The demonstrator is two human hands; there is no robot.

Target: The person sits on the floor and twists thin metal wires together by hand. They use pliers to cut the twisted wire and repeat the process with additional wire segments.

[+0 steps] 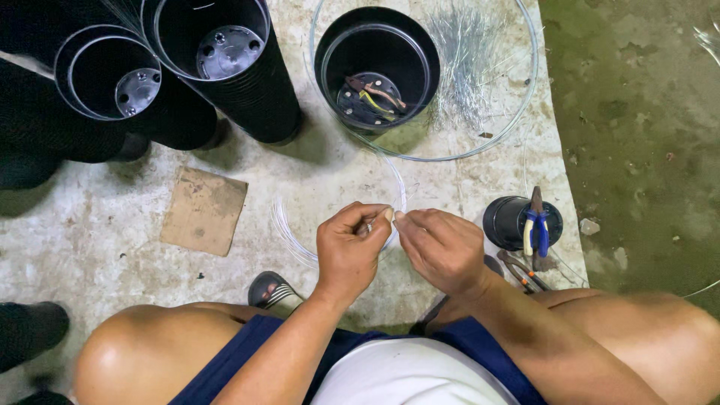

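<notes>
Both hands, left hand and right hand, pinch the thin wire between touching fingertips, so a tight, steady grip near the loop seems best.

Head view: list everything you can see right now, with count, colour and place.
black pot stacks: two, black, upper left
single black pot: one, black, top centre, pliers inside
wire hoop: one, silvery, around that pot
cut wire bundle: one, silvery, inside the hoop, right of the pot
cardboard piece: one, brown, left centre
small black pot: one, black, right
blue-handled pliers: one, lying across the small pot
thin wire coil: one, pale, under the hands
sandal: one, dark, striped, bottom centre
left hand: pinching the wire
right hand: pinching the wire
</notes>
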